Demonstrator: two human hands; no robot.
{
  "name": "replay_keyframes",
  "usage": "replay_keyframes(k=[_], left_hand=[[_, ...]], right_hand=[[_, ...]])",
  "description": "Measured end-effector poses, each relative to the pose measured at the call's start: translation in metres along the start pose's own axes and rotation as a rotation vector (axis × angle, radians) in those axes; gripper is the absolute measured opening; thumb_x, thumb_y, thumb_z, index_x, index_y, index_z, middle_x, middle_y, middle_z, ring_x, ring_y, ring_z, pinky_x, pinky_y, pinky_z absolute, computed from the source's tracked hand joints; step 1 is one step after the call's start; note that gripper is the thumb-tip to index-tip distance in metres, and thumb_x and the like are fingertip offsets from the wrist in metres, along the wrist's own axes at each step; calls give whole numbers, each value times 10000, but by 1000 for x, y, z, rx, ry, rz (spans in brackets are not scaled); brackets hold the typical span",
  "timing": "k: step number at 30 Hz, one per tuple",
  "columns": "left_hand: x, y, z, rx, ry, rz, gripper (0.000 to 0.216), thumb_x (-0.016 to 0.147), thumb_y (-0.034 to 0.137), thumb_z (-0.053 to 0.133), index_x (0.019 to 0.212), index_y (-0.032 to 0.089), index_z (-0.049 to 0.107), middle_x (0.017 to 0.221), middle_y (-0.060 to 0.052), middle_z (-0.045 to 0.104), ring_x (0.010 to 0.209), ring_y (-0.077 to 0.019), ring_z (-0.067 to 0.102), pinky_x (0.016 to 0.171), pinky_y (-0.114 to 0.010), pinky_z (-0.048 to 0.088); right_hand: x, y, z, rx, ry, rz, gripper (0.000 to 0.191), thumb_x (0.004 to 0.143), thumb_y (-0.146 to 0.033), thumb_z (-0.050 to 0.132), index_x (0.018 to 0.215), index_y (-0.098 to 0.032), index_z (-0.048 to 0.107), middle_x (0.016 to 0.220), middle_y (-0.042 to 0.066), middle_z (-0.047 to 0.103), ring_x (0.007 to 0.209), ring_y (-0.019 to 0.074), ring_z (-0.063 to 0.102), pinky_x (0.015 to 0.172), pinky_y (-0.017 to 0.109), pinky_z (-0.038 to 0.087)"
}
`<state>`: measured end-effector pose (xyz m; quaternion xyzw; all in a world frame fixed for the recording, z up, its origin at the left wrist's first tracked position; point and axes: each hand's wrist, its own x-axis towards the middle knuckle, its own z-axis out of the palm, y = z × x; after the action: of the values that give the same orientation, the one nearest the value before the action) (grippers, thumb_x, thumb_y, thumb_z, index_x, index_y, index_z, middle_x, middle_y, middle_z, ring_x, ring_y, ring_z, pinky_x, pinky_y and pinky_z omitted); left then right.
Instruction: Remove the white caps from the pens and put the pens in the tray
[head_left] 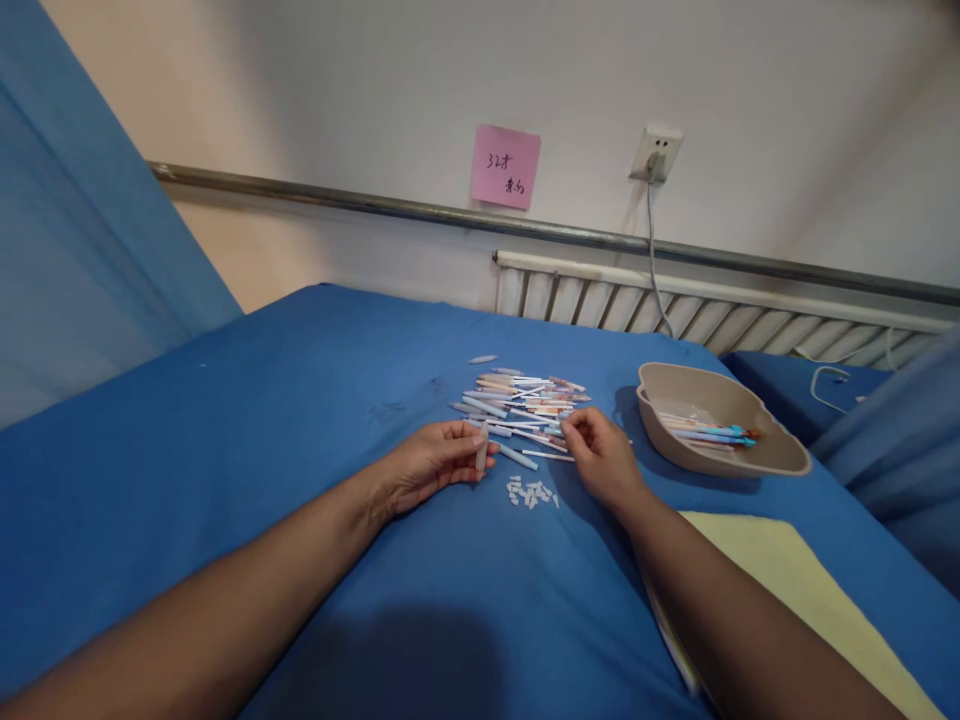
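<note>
My left hand [431, 462] lies on its side on the blue cloth [247, 480], thumb and fingers closed round a pale pen barrel [481, 450] that stands nearly upright at my fingertips, its upper end poking out just above them. Just across from that grip, my right hand [600, 455] rests knuckles up with the fingers curled down at the near edge of the pile of pen parts [525, 403]; the fingertips are drawn together against a thin white stick there, but I cannot tell whether they have really pinched it or only touch it. The pile itself spreads away from both hands, a loose scatter of blue, white and orange tubes, starting right at my right fingertips and reaching a little beyond my left ones. Between my two hands and slightly nearer to me sits a little cluster of small white pieces [531, 492], close to the heel of my right hand and apart from the barrel I hold. Out past my right hand, on its far side from the left, stands a beige tray [780, 462] with a few finished pens [712, 431] lying in it, near but not touching my knuckles. Under my right forearm a yellow sheet [795, 590] covers the cloth. Far beyond the pile, on the wall, are a pink note [505, 166], a wall socket [656, 152] and a radiator [675, 305]
</note>
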<state>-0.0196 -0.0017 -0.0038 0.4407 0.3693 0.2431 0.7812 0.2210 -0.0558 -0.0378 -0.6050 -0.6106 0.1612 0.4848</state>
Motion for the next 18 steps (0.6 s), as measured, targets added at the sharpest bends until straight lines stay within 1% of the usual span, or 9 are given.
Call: replay_keyframes(k=[2, 4, 6, 8, 12, 15, 18], left_hand=[[0, -1, 1, 22, 2, 2, 221, 740, 277, 725, 827, 150, 567, 953, -80, 690, 793, -150, 665, 662, -243, 522], [1, -3, 2, 60, 13, 25, 240, 735, 303, 726, 811, 149, 559, 878, -63, 691, 714, -128, 651, 651, -246, 511], [3, -4, 2, 102, 38, 78, 254, 724, 314, 733, 798, 147, 556, 773, -29, 671, 623, -98, 612, 632, -242, 494], [5, -5, 0, 152, 72, 146, 270, 707, 318, 743, 822, 150, 566, 728, 1, 644, 574, -76, 572, 608, -228, 471], [5, -2, -3, 276, 129, 234, 279, 710, 339, 732, 872, 159, 594, 721, 30, 601, 553, -59, 526, 553, -194, 412], [5, 0, -5, 324, 144, 273, 259, 731, 347, 708, 879, 162, 603, 670, 43, 561, 551, -64, 504, 526, -185, 374], [5, 2, -7, 348, 148, 285, 256, 739, 356, 692, 880, 159, 610, 652, 35, 553, 555, -77, 495, 512, -190, 351]], right_hand=[[3, 3, -1, 173, 82, 51, 197, 818, -389, 550, 809, -192, 547, 651, -11, 584, 580, 136, 535, 573, 248, 416], [5, 3, -2, 315, 129, 86, 222, 783, -406, 595, 803, -189, 558, 637, -17, 573, 576, 129, 529, 562, 242, 422], [6, 0, -5, 418, 138, 116, 229, 756, -405, 630, 789, -187, 569, 635, -19, 576, 579, 123, 533, 564, 240, 432], [7, -4, -7, 491, 123, 146, 239, 739, -412, 647, 776, -187, 574, 633, -18, 583, 570, 118, 536, 558, 239, 440], [6, -10, -8, 535, 61, 171, 264, 718, -433, 662, 751, -186, 574, 608, -21, 575, 535, 110, 520, 521, 231, 424], [5, -9, -6, 545, 23, 139, 252, 724, -422, 661, 733, -187, 571, 596, -24, 562, 537, 107, 512, 540, 233, 425], [4, -7, -5, 535, -6, 105, 236, 735, -406, 651, 722, -188, 563, 614, -22, 563, 540, 104, 501, 546, 235, 417]])
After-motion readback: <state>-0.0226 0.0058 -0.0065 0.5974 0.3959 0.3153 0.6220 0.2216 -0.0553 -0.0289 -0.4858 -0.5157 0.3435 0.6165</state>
